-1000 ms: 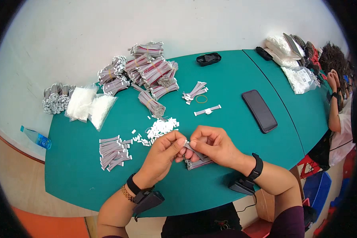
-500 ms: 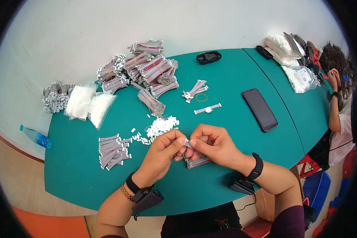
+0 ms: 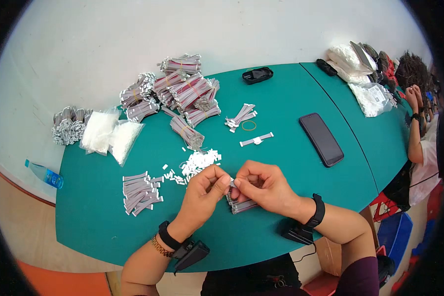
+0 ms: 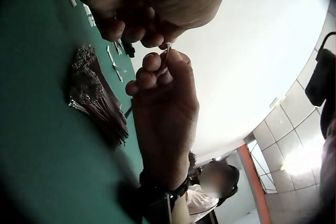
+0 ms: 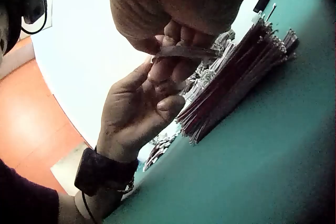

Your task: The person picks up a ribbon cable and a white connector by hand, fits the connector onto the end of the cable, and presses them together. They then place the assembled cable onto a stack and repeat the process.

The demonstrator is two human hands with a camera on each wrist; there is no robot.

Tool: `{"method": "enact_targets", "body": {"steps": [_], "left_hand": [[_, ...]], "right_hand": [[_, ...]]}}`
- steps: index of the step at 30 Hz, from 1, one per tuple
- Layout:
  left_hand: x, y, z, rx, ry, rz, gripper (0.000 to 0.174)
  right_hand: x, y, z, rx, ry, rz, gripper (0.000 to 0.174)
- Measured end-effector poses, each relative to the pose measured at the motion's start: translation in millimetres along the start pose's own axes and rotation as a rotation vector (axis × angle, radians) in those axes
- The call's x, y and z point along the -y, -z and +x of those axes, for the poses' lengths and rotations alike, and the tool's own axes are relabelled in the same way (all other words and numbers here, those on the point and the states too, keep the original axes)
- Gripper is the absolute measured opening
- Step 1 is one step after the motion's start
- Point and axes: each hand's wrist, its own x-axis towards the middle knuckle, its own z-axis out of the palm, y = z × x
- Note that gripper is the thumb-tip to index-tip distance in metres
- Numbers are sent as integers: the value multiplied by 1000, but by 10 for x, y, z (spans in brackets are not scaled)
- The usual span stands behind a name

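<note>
My left hand [image 3: 202,195] and right hand [image 3: 269,190] meet at the fingertips over the near middle of the green table. Between them is a short flat grey ribbon cable [image 5: 184,52] with a small white connector [image 4: 168,47] at its end. Right thumb and fingers pinch the cable; the left thumb and forefinger pinch at the connector end. From the head view most of the cable is hidden by my fingers. Just below the hands lies a bundle of grey and dark red cables [image 5: 231,85]. Left of my left hand is a loose stack of short ribbon cables [image 3: 140,192].
Loose white connectors [image 3: 200,162] lie beyond my hands. Farther back are cable bundles [image 3: 187,91] and bags of white pieces [image 3: 126,140]. A few cables [image 3: 240,117], a rubber band [image 3: 249,126], one cable [image 3: 256,140] and a phone [image 3: 321,139] lie toward the right.
The grey cable showed between my hands before; now my fingers cover most of it. My left wrist has turned slightly, and both hands stay together in nearly the same place.
</note>
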Motion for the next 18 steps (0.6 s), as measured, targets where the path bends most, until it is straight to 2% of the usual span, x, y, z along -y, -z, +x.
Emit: {"method": "enact_targets", "body": {"steps": [5, 18], "left_hand": [[-13, -40, -19, -52, -83, 160, 20], [-31, -40, -31, -22, -119, 182, 18]], "right_hand": [[24, -22, -1, -23, 0, -5, 11], [74, -26, -29, 38, 1, -73, 13]]}}
